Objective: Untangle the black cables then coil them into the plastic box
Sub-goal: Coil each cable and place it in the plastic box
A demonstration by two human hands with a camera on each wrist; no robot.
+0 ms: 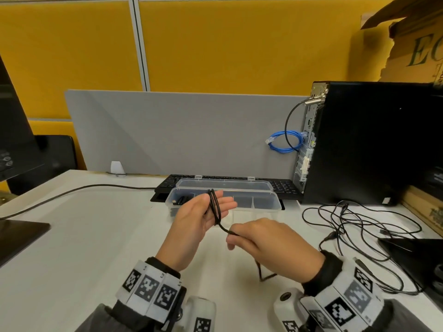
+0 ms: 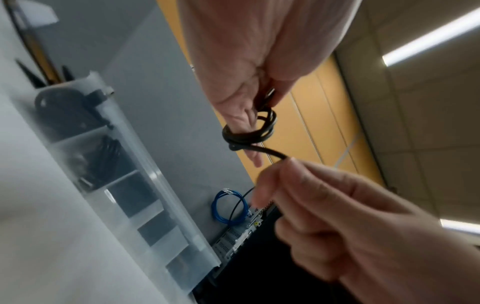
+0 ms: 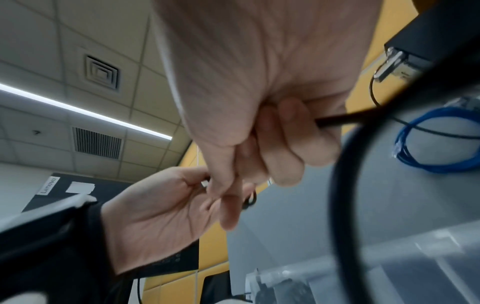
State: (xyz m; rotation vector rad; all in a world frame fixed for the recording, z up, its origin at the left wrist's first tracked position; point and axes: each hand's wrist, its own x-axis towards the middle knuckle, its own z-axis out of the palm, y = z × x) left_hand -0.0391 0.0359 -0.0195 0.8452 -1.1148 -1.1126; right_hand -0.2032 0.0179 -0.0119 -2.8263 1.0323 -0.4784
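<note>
The left hand (image 1: pixel 203 219) is raised above the white counter (image 1: pixel 96 236), palm turned up and fingers stretched out toward the box (image 1: pixel 223 200). A black cable (image 1: pixel 215 207) is looped several times around those fingers; in the left wrist view the thumb presses the loops (image 2: pixel 249 133) against the fingers, pinching the coil in place. From the coil a short taut stretch runs down to the right hand (image 1: pixel 271 245), which is closed around the cable, fingers curled over it. The right wrist view shows the cable leaving that fist (image 3: pixel 275 131) and swinging in a wide arc close to the lens. Below the right hand the loose tail (image 1: pixel 265 276) drops to the counter.

The clear box sits just beyond the hands with its lid open, resting partly on a black keyboard (image 1: pixel 239 185). Its leftmost compartment already holds a dark cable coil (image 1: pixel 182 200); the other compartments look bare from the head view.

To the right, a tangle of thin black cables (image 1: pixel 359 226) lies spread on the counter in front of a black computer tower (image 1: pixel 371 142). A blue network cable (image 1: pixel 285 142) hangs coiled at the tower's rear panel.
</note>
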